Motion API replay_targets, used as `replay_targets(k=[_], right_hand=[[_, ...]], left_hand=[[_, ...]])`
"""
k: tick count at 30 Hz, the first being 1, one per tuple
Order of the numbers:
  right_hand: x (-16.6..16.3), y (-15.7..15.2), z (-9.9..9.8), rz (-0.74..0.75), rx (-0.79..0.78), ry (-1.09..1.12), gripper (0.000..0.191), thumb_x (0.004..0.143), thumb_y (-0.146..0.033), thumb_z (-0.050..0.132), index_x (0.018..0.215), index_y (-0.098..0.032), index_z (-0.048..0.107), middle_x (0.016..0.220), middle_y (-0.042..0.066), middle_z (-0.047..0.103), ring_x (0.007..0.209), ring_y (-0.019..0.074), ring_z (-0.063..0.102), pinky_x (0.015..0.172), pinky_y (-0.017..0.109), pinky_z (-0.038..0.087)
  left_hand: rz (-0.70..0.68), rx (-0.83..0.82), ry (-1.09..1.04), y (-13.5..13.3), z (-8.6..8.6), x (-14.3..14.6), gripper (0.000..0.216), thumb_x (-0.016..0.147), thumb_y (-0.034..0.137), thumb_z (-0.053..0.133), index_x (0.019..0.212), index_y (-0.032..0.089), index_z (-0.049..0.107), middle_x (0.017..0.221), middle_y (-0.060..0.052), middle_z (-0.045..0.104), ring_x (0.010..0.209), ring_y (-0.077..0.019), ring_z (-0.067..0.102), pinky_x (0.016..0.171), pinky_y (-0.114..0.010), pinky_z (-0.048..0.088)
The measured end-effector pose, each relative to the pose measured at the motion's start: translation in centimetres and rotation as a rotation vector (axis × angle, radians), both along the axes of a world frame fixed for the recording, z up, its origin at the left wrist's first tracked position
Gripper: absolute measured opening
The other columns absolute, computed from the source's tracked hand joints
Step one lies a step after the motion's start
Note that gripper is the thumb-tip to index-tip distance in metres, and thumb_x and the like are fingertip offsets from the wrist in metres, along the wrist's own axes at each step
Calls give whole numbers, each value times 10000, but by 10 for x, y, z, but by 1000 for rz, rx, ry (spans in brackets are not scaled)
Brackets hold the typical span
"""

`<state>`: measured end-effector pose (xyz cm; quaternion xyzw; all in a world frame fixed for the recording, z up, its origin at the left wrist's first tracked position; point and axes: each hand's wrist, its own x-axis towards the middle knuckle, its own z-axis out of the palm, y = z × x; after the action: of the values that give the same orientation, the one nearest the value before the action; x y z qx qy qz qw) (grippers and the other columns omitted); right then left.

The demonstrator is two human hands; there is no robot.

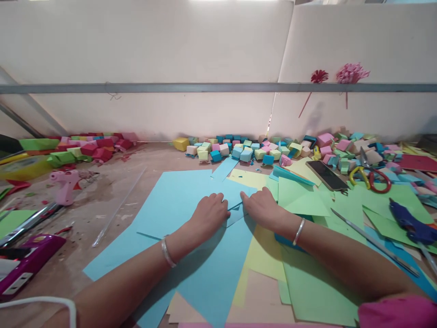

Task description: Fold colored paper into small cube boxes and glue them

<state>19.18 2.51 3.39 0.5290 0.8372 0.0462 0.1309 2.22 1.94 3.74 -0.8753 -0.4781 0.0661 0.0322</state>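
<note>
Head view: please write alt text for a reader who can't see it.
A person's left hand and right hand are close together on light-blue paper at a cluttered worktable. Colourful paper blocks line the back by a white wall; a pink glue gun is at the left, a phone and scissors at the right.

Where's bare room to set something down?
Mostly bare brown tabletop lies between the pink glue gun and light-blue paper sheets; a clear thin stick crosses it. Green paper sheets and yellow-red scissors crowd the right.
</note>
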Motion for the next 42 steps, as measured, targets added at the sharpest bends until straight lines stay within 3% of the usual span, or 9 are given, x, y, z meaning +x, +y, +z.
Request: replay_targets(k=[5,8,14,17,21,25,31,37,42], right_hand=[[-7,-11,5,-5,77,10,585,868,-56,371,1440,-44,249,798,154,673,766,252,648,672,353,322],[-14,-21,2,55,145,45,525,856,-61,395,1379,-53,347,781,152,664,758,259,644,673,360,332],[-21,-16,-16,102,123,132,361,841,-15,381,1148,-97,552,749,152,657,690,237,633,624,334,295],[-20,-4,-22,131,217,197,317,876,-38,346,1035,-124,606,778,144,648,734,230,616,638,334,277],[-16,7,-28,151,387,316,344,922,-81,300,1002,-175,621,785,92,628,745,197,578,644,324,262],[-12,11,-33,236,479,496,352,963,-150,290,1053,-188,628,909,87,652,866,180,567,745,308,319],[-6,25,-37,350,415,990,336,908,-122,358,1007,-158,677,1103,117,652,1050,175,579,886,295,436],[3,32,-26,396,314,1114,384,727,17,400,803,-172,726,915,69,711,859,160,662,787,266,513],[11,1,-18,255,210,1224,296,797,-109,489,966,-187,719,991,60,709,863,165,658,734,261,526]], left_hand=[[59,-2,-117,5,-5,-5,318,807,23,404,1009,138,622,926,-123,641,879,-248,597,735,-354,434],[140,1,-247,12,-9,-12,334,793,46,415,1021,171,624,924,-99,661,897,-236,605,731,-327,431],[315,-63,-630,37,-15,-29,162,739,134,462,719,187,613,722,-39,642,780,-212,595,690,-296,426],[387,-182,-862,46,-21,-34,121,694,179,488,753,179,594,611,6,572,638,-170,559,578,-253,419],[450,-361,-1158,49,-25,-37,290,687,270,530,951,156,559,683,4,587,574,-145,555,497,-233,414],[428,-592,-1345,48,-15,-42,388,701,366,565,1021,148,579,799,-54,658,670,-177,618,604,-293,502],[372,-931,-1506,50,-2,-56,479,813,568,480,872,122,642,767,-122,683,761,-226,661,761,-392,543],[483,-984,-1694,50,-16,-40,76,709,166,675,736,123,619,599,-53,656,563,-179,637,615,-306,567],[579,-925,-1801,36,-26,-14,177,672,2,633,814,107,626,648,-54,688,568,-182,651,611,-319,580]])
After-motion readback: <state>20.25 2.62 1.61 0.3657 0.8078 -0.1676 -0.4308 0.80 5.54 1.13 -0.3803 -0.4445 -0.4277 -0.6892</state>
